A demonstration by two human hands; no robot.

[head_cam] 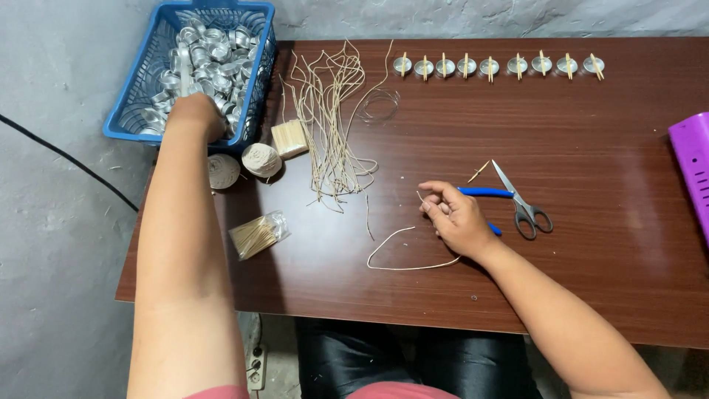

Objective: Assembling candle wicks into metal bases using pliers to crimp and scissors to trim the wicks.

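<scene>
My left hand [196, 114] reaches into the blue plastic basket [133, 111] full of small shiny metal cups [214, 52] at the table's far left corner; its fingers are hidden among the cups. My right hand [454, 216] rests on the brown table [591, 244] and pinches one end of a thin cream-coloured wick string [402, 255], which curls away to the left. Blue-handled scissors [517, 203] lie just right of that hand.
A bundle of cut strings [329, 125] lies mid-table. Two string balls [251, 162], a block of short sticks [289, 138] and a bag of toothpicks [257, 235] sit near the basket. A row of metal cups with sticks [487, 66] lines the far edge. A purple object [693, 162] is at the right.
</scene>
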